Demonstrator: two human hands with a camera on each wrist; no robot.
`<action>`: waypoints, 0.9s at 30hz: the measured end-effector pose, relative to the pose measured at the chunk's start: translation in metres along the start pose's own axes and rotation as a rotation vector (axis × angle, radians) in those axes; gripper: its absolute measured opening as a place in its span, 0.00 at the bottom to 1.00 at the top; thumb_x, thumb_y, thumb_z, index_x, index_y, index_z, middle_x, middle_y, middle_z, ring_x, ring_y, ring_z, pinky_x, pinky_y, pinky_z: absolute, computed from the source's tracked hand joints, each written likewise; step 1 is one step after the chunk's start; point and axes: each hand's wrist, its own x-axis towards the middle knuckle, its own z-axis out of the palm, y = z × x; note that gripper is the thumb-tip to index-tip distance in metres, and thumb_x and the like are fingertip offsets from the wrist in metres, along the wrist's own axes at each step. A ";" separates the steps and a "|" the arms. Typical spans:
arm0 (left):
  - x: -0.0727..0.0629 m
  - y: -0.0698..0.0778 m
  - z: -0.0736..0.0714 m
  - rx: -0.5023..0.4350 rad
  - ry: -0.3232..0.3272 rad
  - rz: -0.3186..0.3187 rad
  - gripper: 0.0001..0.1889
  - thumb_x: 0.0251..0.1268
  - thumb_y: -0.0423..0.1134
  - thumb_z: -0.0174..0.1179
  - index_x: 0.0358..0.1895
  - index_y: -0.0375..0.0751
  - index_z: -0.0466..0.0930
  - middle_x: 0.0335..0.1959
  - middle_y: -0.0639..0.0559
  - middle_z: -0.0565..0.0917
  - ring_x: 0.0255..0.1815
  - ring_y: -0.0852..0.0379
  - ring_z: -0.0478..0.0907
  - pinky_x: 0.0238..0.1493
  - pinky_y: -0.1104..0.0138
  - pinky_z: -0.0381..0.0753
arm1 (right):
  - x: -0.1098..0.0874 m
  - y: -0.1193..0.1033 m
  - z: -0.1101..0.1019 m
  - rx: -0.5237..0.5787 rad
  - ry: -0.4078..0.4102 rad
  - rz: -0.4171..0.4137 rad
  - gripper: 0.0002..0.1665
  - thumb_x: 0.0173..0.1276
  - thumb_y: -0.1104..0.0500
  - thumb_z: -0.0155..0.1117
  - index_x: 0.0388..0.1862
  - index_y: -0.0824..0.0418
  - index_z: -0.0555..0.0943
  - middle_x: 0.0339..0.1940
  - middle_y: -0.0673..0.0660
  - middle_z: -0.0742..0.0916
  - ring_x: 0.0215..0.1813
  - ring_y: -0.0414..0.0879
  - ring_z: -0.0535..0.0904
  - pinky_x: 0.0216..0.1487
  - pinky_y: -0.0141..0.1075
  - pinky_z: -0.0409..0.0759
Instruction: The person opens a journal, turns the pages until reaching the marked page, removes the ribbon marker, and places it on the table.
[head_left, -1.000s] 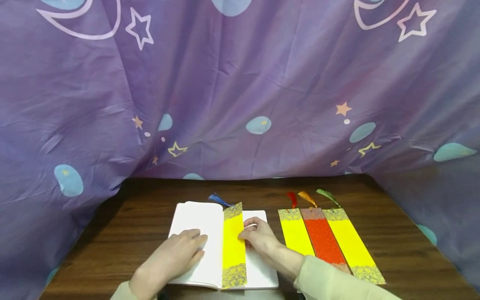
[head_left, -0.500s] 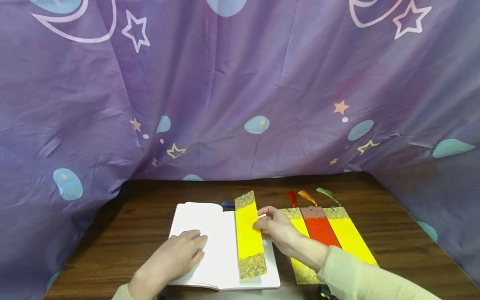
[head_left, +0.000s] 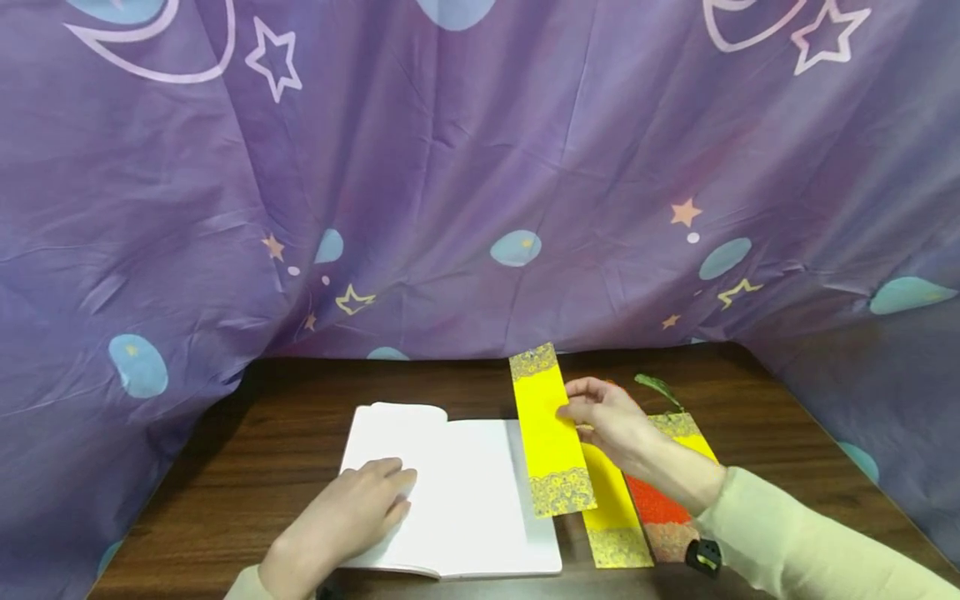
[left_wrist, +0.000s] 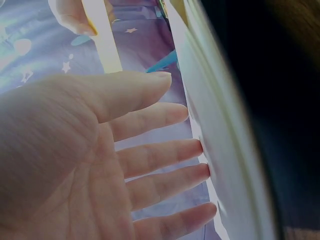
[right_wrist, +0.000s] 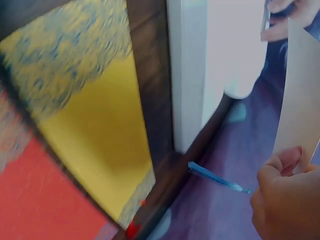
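My right hand pinches a yellow bookmark by its right edge. The bookmark has patterned ends and is held up, tilted, over the right edge of an open blank notebook. Its blue tassel shows in the right wrist view. My left hand rests on the left page; in the left wrist view its fingers are extended, fingertips against the paper. Below and behind the right hand lie another yellow bookmark, a red bookmark and a further yellow bookmark, all partly covered.
All this lies on a dark wood-grain table. A purple curtain with stars and moons hangs behind and at both sides. A green tassel sticks out from the far end of the rightmost bookmark.
My right hand has lifted the yellow bookmark off the notebook's middle and carried it right and away from me, uncovering the right page. The left hand has stayed in place.
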 end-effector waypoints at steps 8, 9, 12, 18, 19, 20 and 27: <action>0.001 0.000 0.001 -0.004 -0.015 -0.003 0.09 0.64 0.37 0.61 0.45 0.39 0.80 0.45 0.42 0.82 0.46 0.45 0.82 0.43 0.50 0.83 | -0.002 -0.007 -0.039 -0.017 0.000 -0.009 0.18 0.66 0.69 0.59 0.52 0.70 0.66 0.33 0.53 0.75 0.29 0.41 0.68 0.30 0.30 0.71; 0.001 0.000 0.001 -0.003 -0.016 -0.004 0.09 0.64 0.37 0.61 0.45 0.39 0.80 0.44 0.42 0.82 0.46 0.45 0.82 0.43 0.50 0.83 | -0.002 -0.008 -0.043 -0.020 -0.003 -0.004 0.18 0.67 0.69 0.58 0.52 0.70 0.66 0.33 0.53 0.75 0.29 0.41 0.69 0.30 0.30 0.72; 0.001 0.000 0.001 -0.011 -0.033 -0.019 0.11 0.64 0.38 0.61 0.47 0.39 0.80 0.46 0.41 0.82 0.48 0.44 0.81 0.44 0.49 0.83 | -0.003 -0.013 -0.059 -0.021 -0.017 0.002 0.18 0.68 0.67 0.58 0.53 0.69 0.65 0.35 0.54 0.77 0.31 0.42 0.73 0.32 0.32 0.77; 0.002 0.002 -0.002 -0.047 -0.074 -0.069 0.15 0.65 0.38 0.61 0.53 0.36 0.81 0.52 0.37 0.81 0.54 0.41 0.78 0.49 0.46 0.81 | -0.006 -0.024 -0.095 -0.002 -0.001 -0.027 0.19 0.71 0.64 0.60 0.54 0.67 0.65 0.40 0.55 0.79 0.38 0.45 0.79 0.39 0.36 0.82; 0.002 0.002 -0.002 -0.049 -0.077 -0.072 0.16 0.65 0.38 0.61 0.53 0.36 0.81 0.53 0.37 0.80 0.55 0.41 0.78 0.50 0.45 0.80 | -0.006 -0.025 -0.102 0.001 0.005 -0.033 0.19 0.71 0.64 0.60 0.54 0.67 0.65 0.40 0.54 0.80 0.39 0.45 0.79 0.39 0.36 0.82; 0.002 0.002 -0.002 -0.049 -0.081 -0.075 0.16 0.65 0.38 0.61 0.54 0.36 0.81 0.54 0.36 0.80 0.56 0.40 0.78 0.50 0.45 0.80 | -0.006 -0.026 -0.109 0.009 0.008 -0.037 0.19 0.71 0.64 0.61 0.54 0.67 0.65 0.40 0.54 0.80 0.39 0.46 0.80 0.40 0.36 0.83; 0.001 0.001 -0.001 -0.019 -0.064 -0.046 0.16 0.62 0.39 0.65 0.52 0.37 0.80 0.54 0.36 0.79 0.56 0.40 0.77 0.50 0.45 0.80 | -0.010 -0.026 -0.156 0.056 0.048 -0.029 0.16 0.71 0.65 0.60 0.52 0.63 0.67 0.39 0.52 0.82 0.37 0.44 0.80 0.40 0.35 0.83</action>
